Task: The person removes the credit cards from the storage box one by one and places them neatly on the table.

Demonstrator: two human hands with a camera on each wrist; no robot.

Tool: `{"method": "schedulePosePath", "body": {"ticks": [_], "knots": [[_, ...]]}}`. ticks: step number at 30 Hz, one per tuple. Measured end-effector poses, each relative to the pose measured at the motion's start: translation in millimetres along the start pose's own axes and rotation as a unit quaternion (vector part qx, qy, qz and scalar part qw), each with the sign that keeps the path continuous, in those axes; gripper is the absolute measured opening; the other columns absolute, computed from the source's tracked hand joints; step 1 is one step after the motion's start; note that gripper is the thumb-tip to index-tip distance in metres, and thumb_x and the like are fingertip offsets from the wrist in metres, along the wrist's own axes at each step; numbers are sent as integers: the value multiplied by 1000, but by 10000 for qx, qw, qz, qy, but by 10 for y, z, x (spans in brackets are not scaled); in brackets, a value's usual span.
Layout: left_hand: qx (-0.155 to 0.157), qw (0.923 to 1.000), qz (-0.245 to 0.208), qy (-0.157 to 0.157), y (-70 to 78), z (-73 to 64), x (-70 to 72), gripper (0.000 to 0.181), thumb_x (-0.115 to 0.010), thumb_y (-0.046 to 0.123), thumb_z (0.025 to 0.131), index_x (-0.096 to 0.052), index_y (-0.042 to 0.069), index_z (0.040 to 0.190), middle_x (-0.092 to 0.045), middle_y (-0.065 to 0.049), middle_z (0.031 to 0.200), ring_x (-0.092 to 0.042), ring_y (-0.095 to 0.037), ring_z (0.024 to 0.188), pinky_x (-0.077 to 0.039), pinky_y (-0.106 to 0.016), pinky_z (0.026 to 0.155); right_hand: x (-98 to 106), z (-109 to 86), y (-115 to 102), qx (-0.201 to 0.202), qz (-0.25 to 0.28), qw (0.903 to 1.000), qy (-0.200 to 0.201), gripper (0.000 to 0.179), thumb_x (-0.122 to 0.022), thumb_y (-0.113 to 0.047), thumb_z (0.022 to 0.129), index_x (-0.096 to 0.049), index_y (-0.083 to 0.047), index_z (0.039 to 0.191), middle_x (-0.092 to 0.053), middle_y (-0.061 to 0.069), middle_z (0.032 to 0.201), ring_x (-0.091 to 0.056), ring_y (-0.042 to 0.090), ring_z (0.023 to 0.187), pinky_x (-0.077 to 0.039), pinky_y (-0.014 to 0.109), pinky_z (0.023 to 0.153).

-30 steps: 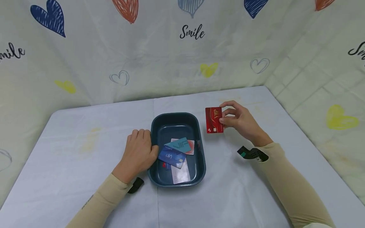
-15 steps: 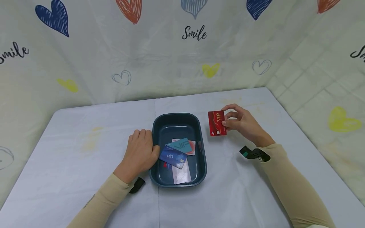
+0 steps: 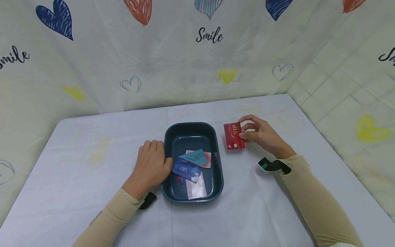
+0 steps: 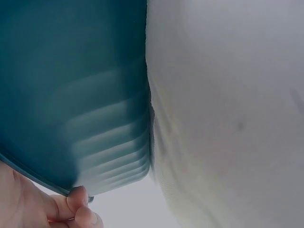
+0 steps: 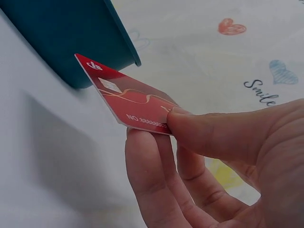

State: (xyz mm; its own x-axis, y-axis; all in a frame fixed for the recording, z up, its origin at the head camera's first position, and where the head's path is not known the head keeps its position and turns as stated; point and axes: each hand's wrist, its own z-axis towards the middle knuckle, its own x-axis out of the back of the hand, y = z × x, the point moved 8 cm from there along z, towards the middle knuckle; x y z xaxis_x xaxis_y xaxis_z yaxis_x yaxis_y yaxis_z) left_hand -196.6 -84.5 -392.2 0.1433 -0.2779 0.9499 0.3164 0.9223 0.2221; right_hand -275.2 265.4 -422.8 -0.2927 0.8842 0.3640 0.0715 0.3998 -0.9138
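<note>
In the head view, my right hand [image 3: 262, 137] pinches a red VIP card [image 3: 232, 136] by its right edge, up off the table beside the tray. The right wrist view shows the thumb on the face of the card, with fingers behind it; a chip and printed number are visible. My left hand [image 3: 149, 166] grips the left rim of a dark teal plastic tray [image 3: 191, 131], fingers curled at its edge. Inside the tray lie a blue VIP card [image 3: 185, 168], a teal card [image 3: 197, 157], a pale card [image 3: 196, 189] and others partly covered.
A white cloth covers the table [image 3: 92, 178], whose far edge meets a hanging backdrop [image 3: 172, 58] printed with hearts and "Smile". A dark device [image 3: 274, 166] sits at the right wrist, and another dark strap [image 3: 148, 201] at the left.
My right hand has lowered the red card slightly toward me, and the card has tilted a little. The left hand stays on the tray rim; the cards inside lie as before.
</note>
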Motion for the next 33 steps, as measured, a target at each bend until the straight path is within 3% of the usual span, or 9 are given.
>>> {"method": "schedulePosePath", "body": {"ticks": [33], "knots": [[-97, 9999, 26, 8, -7, 11, -10, 19, -53, 21, 88, -50, 2, 88, -44, -10, 79, -40, -28, 85, -31, -39, 76, -44, 74, 185, -408, 126, 9984, -366, 47, -69, -14, 96, -46, -12, 137, -61, 10, 102, -67, 26, 86, -62, 33, 75]]}}
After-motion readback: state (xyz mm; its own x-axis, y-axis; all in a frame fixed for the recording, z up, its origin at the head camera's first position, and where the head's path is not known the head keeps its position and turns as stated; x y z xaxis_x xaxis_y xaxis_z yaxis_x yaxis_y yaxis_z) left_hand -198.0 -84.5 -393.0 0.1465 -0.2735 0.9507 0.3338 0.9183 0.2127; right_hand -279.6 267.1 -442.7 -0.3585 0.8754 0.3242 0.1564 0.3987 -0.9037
